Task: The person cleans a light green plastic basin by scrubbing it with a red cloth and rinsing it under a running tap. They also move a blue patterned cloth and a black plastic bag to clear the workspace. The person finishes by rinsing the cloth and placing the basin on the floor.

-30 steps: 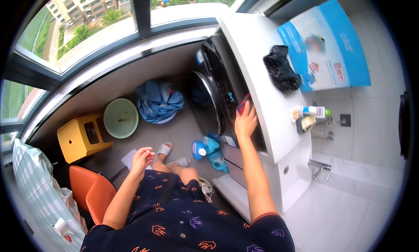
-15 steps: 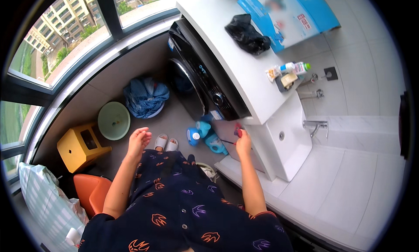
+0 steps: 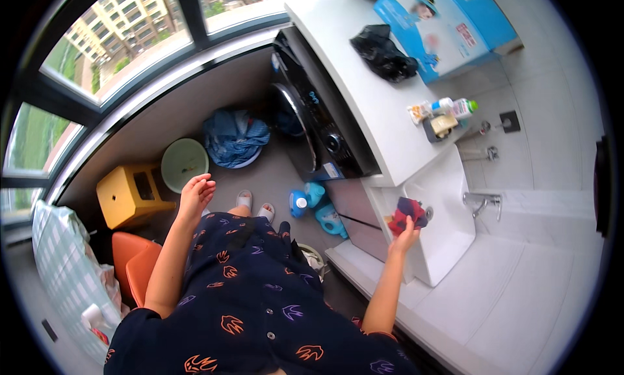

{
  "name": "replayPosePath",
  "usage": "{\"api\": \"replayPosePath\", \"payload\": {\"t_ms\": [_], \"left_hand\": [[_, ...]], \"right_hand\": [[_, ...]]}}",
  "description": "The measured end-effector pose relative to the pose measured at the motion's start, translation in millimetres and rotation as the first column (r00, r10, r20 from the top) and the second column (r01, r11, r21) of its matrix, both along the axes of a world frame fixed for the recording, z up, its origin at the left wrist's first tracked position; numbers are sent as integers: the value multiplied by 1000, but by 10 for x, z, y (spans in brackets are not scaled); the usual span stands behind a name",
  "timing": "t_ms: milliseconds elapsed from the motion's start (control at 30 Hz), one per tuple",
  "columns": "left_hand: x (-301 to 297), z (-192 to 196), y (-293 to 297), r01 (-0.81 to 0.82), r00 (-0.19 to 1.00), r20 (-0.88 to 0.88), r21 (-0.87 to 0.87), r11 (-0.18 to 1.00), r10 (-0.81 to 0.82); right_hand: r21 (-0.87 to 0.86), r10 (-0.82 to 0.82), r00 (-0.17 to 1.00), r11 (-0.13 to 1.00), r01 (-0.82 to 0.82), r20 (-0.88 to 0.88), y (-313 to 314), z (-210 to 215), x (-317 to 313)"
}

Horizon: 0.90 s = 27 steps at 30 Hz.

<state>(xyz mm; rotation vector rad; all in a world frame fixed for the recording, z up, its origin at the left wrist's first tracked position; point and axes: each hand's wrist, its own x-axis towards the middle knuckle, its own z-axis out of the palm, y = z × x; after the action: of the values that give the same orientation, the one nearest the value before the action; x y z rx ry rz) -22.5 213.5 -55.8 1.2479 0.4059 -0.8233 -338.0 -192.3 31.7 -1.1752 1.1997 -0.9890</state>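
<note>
A: Big stuff first? Black washing machine (image 3: 312,131) under white desk (image 3: 370,102), white sink (image 3: 448,206) beside.
B: Noted. Right hand (image 3: 404,235)?
A: Gripping red-blue cloth (image 3: 407,214) over sink's front edge.
B: Left hand (image 3: 195,194)?
A: Spread wide, holding nothing, hanging above floor near yellow stool (image 3: 130,194).

The right hand (image 3: 404,235) holds a red and blue cloth (image 3: 408,212) over the white sink (image 3: 448,199), with the fingers closed around it. The tap (image 3: 478,201) is at 3 o'clock from the cloth. The left hand (image 3: 195,193) is open and empty, hanging in the air above the floor. At 10 o'clock from it stands a green basin (image 3: 184,162), and at 9 o'clock a yellow stool (image 3: 130,194). The black washing machine (image 3: 318,128) is under the white counter (image 3: 370,95). Blue bottles (image 3: 315,203) stand on the floor beside it.
</note>
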Motion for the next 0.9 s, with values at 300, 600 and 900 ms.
{"api": "replayPosePath", "payload": {"t_ms": [300, 600, 900], "left_hand": [[82, 126, 346, -189, 982, 37, 25, 982, 188], [530, -192, 835, -342, 938, -44, 35, 939, 343], [1521, -516, 1032, -263, 952, -151, 49, 964, 267]], "right_hand": [[193, 477, 858, 839, -509, 189, 775, -553, 1488], [68, 721, 682, 692, -719, -122, 1144, -933, 2676], [-127, 444, 605, 729, -673, -661, 975, -557, 3520]]}}
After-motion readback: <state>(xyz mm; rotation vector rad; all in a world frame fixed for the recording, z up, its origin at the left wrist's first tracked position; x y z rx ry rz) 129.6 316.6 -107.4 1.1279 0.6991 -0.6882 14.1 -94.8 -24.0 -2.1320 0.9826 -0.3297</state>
